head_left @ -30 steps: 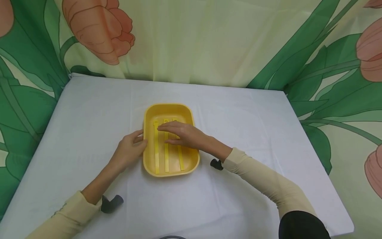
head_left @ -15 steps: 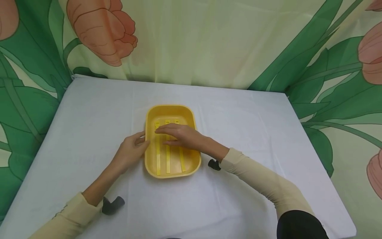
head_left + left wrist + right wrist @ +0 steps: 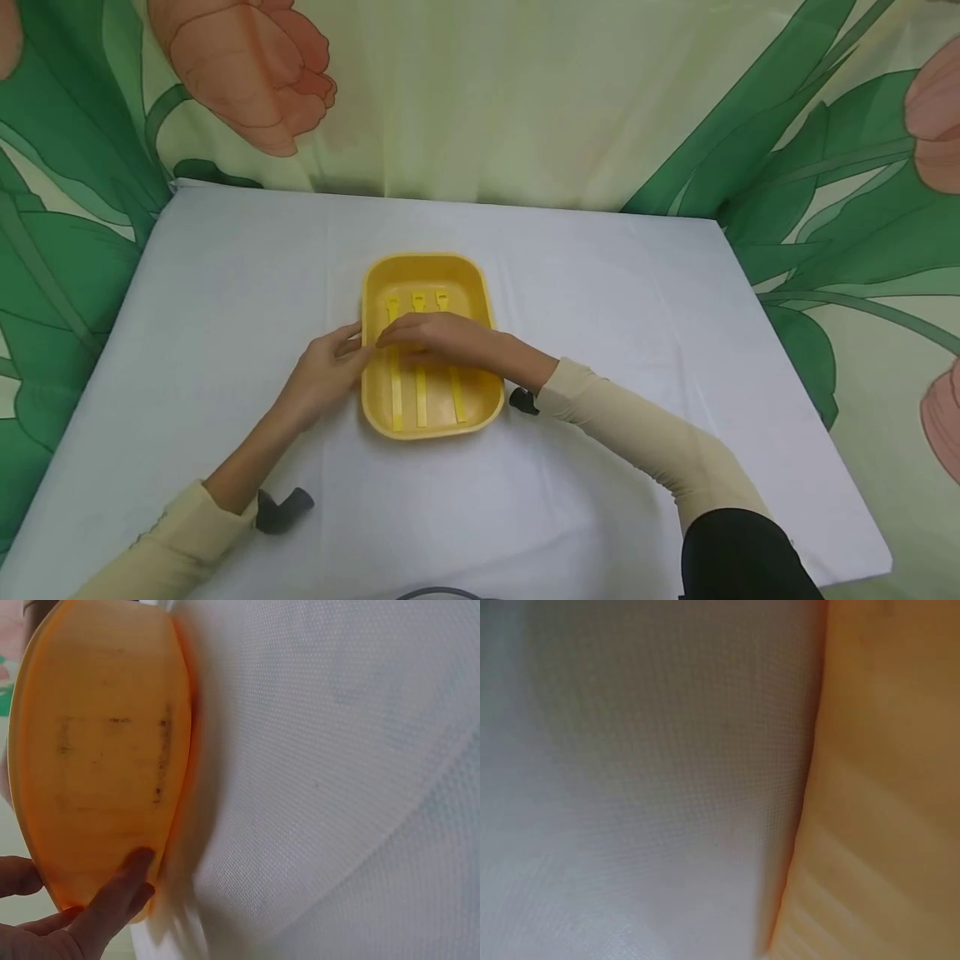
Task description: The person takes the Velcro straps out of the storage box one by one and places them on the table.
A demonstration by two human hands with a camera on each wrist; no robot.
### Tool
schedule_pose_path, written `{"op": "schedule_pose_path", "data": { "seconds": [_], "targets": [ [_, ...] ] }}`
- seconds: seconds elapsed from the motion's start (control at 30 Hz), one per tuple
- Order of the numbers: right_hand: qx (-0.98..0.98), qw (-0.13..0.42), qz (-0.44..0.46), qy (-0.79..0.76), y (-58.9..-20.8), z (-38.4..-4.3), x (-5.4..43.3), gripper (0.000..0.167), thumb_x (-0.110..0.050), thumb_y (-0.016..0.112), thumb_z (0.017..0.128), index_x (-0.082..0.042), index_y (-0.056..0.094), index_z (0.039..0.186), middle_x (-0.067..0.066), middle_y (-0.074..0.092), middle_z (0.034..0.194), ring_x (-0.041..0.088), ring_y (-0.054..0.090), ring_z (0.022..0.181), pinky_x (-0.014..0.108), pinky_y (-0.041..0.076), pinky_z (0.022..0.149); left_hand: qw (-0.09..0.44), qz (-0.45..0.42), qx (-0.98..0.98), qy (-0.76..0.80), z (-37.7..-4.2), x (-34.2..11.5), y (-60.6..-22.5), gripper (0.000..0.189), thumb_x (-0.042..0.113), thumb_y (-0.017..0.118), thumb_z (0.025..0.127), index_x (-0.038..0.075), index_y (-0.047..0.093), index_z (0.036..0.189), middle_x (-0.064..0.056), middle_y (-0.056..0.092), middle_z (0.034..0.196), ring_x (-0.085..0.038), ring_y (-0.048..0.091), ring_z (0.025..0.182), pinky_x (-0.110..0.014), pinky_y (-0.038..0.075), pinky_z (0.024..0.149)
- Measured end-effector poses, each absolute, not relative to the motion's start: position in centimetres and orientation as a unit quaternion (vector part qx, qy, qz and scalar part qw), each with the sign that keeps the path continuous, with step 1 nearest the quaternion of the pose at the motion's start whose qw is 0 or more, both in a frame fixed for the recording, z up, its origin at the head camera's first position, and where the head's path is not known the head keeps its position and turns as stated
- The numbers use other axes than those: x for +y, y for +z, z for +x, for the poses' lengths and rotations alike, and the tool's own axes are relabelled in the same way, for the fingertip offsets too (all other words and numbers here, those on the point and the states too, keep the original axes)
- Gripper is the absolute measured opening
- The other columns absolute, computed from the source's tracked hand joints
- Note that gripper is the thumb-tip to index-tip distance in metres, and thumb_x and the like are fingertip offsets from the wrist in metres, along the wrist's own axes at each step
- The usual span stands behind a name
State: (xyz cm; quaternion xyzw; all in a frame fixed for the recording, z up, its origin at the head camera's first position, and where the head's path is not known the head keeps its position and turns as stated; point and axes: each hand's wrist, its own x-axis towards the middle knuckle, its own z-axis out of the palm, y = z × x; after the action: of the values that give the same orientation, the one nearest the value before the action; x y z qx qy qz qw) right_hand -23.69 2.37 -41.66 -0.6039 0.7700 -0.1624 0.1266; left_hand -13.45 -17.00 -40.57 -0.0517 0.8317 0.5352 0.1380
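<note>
A yellow rectangular tray with rounded corners lies on the white-covered table. In it lie three slim yellow strips with wider far ends: a left strip, a middle strip and a right strip. My left hand holds the tray's left side, fingers against the outer wall and thumb at the rim. Above the strips reaches my right hand, its relaxed fingertips by the left rim, covering the strips' middles. Whether it touches a strip cannot be seen. The right wrist view shows only tray wall and cloth.
Dark wrist-worn devices show under the left sleeve and beside the right sleeve. A white cloth covers the table. Behind it hangs a flowered curtain. A grey cable curves at the near edge.
My right hand has shifted left and slightly towards the near side over the strips, its fingertips now by the left rim. My left hand keeps its place on the tray.
</note>
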Motion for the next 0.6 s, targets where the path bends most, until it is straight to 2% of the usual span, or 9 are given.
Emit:
{"op": "schedule_pose_path", "data": {
  "seconds": [0.17, 0.4, 0.6],
  "targets": [
    [0.773, 0.126, -0.601, -0.158, -41.87, -23.77, 1.99, 0.033, -0.011, 0.061, 0.093, -0.01, 0.06, 0.125, -0.001, 0.058, 0.125, 0.011, 0.047, 0.121, 0.014, 0.035, 0.097, 0.138, -0.053, 0.829, 0.539, -13.36, -17.09, -40.74, 0.058, 0.026, 0.049, 0.098, 0.001, 0.029, 0.146, -0.025, 0.045, 0.136, -0.036, 0.049, 0.119, -0.04, 0.05, 0.087],
    [0.765, 0.134, -0.611, -0.152, -41.96, -23.89, 1.86, 0.032, -0.015, 0.059, 0.094, -0.009, 0.059, 0.126, -0.001, 0.057, 0.125, 0.008, 0.046, 0.12, 0.013, 0.033, 0.098, 0.141, -0.05, 0.828, 0.54, -13.41, -17.15, -41.21, 0.057, 0.025, 0.049, 0.099, 0.001, 0.029, 0.146, -0.025, 0.044, 0.137, -0.036, 0.048, 0.12, -0.04, 0.05, 0.087],
    [0.766, 0.131, -0.614, -0.138, -41.68, -24.09, 1.55, 0.03, -0.013, 0.061, 0.093, -0.008, 0.061, 0.123, 0.0, 0.059, 0.123, 0.012, 0.049, 0.118, 0.015, 0.033, 0.099, 0.135, -0.044, 0.831, 0.537, -13.57, -17.36, -41.26, 0.057, 0.026, 0.049, 0.098, 0.001, 0.03, 0.146, -0.024, 0.045, 0.136, -0.036, 0.048, 0.121, -0.041, 0.049, 0.088]
  ]
}}
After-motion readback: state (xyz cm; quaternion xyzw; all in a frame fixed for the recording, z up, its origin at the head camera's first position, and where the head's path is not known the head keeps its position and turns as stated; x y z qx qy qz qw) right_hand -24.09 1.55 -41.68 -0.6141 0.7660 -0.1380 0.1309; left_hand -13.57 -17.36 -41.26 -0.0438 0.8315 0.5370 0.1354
